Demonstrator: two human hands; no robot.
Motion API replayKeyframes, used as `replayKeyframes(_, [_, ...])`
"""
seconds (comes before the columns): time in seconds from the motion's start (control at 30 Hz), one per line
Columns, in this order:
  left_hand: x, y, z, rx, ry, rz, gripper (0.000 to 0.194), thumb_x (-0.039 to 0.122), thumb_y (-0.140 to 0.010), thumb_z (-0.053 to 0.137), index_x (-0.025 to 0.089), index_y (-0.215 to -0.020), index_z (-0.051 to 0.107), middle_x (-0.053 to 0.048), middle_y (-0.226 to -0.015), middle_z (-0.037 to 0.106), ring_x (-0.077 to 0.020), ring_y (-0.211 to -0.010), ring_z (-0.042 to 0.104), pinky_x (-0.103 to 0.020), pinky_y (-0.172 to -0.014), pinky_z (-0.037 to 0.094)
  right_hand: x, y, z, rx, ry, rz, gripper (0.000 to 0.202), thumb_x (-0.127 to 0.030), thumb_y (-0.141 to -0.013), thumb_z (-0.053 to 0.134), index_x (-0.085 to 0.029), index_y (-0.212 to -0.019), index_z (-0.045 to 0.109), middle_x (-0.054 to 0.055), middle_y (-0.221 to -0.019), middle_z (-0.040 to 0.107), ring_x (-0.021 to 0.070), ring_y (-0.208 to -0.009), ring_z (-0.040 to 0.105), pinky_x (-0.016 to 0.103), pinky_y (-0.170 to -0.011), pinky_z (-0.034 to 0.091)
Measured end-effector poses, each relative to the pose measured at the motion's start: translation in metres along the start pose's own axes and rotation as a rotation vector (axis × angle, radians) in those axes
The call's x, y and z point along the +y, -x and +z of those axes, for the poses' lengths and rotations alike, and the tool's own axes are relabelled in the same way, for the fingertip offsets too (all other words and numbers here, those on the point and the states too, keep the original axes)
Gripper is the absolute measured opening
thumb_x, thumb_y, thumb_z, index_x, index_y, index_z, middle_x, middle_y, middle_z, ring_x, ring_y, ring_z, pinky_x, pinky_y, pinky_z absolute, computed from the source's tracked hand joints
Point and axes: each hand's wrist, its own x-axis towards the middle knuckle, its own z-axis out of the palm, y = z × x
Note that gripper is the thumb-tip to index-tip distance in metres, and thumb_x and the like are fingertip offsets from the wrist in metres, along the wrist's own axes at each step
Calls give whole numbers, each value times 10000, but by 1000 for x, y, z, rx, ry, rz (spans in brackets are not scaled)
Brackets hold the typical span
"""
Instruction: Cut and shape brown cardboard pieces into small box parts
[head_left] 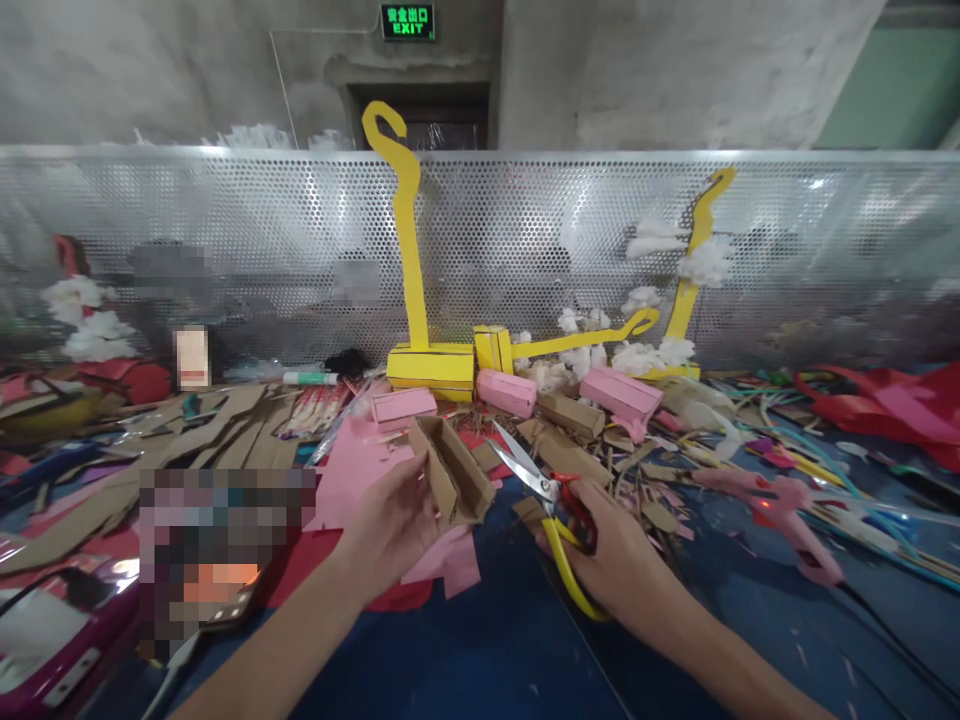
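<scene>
My left hand [394, 515] grips a small open cardboard box [454, 478] by its left side; its hollow inside faces up toward me. My right hand [600, 545] holds a pair of scissors [549, 490] with one red and one yellow handle. The blades are parted and point up and left, close to the right of the box but apart from it. Beneath and behind the box lie pink paper [352, 470] and red sheets [397, 590]. A flat cardboard piece [566, 452] lies behind the scissors.
A yellow hooked cardboard shape [409, 240] stands on a yellow box [431, 368]. Pink paper-covered boxes [619, 395] lie at the back. A pink glue gun [787, 510] with a cord rests at right. Cardboard strips [217, 430] cover the left. A perforated metal panel [300, 230] bounds the table.
</scene>
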Motion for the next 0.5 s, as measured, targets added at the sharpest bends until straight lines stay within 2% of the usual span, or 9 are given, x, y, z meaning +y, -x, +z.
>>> replayKeyframes(0.27, [-3, -2, -2, 54, -92, 41, 252, 215, -941, 669, 144, -1182, 655, -122, -1056, 797, -247, -974, 763, -373, -891, 615, -9, 0, -8, -2, 6, -4, 207, -373, -878, 676, -227, -905, 531, 30, -840, 617, 201, -701, 540, 310, -640, 411])
replayKeyframes(0.37, [-6, -4, -7, 18, -156, 108, 258, 229, -900, 737, 191, -1145, 665, -99, -1106, 783, -258, -1017, 745, -395, -904, 601, -13, -1, -10, 3, 3, -7, 232, -398, -871, 666, -228, -873, 509, 26, -802, 601, 193, -675, 517, 310, -624, 399])
replayKeyframes(0.43, [-7, -6, -10, -22, -189, 151, 264, 238, -888, 756, 216, -1136, 668, -92, -1145, 771, -270, -1059, 729, -424, -931, 582, -19, -1, -14, -34, -37, 9, 252, -412, -850, 673, -229, -838, 500, 8, -754, 583, 181, -647, 501, 303, -603, 387])
replayKeyframes(0.5, [-8, -8, -12, -40, -209, 193, 249, 251, -879, 772, 222, -1110, 684, -86, -1136, 774, -264, -1060, 723, -426, -929, 571, -26, 1, -19, -136, -106, 34, 246, -390, -829, 684, -228, -807, 500, -19, -713, 557, 163, -626, 484, 286, -580, 369])
